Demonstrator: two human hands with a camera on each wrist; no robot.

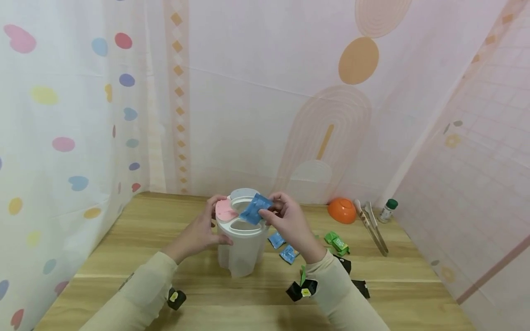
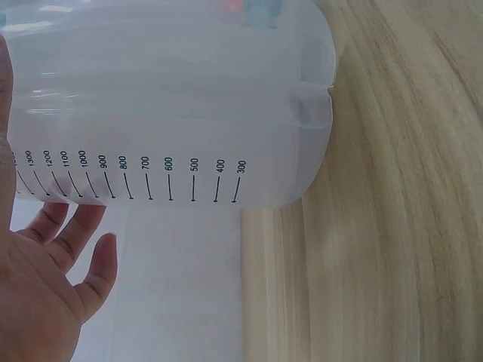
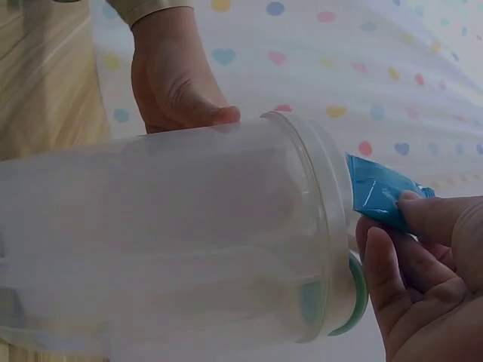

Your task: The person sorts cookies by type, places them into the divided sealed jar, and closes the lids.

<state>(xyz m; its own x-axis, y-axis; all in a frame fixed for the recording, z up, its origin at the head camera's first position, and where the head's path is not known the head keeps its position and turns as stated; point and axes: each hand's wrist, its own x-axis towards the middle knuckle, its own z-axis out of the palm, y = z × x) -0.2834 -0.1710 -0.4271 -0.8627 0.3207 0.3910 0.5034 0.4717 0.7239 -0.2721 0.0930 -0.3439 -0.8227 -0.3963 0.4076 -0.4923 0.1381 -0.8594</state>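
A translucent plastic container point(image 1: 241, 257) stands on the wooden table, its white top divided into sections with a pink flap point(image 1: 225, 210) at the left. Printed volume marks run along its wall point(image 2: 173, 128) in the left wrist view. My left hand point(image 1: 200, 233) grips the container's upper left side, thumb in front and fingers behind. Over the openings in the top, my right hand point(image 1: 291, 225) pinches a small blue packet point(image 1: 253, 210) between thumb and fingers. In the right wrist view the packet point(image 3: 383, 190) is just beyond the rim. Blurred red and blue patches show through the wall.
Right of the container lie two blue packets point(image 1: 289, 253), green packets point(image 1: 337, 242) and black packets point(image 1: 361, 288), partly behind my right forearm. Farther right are an orange bowl point(image 1: 342, 210), long-handled utensils point(image 1: 374, 227) and a small green-capped bottle point(image 1: 388, 210). A patterned curtain point(image 1: 248, 115) closes off the back.
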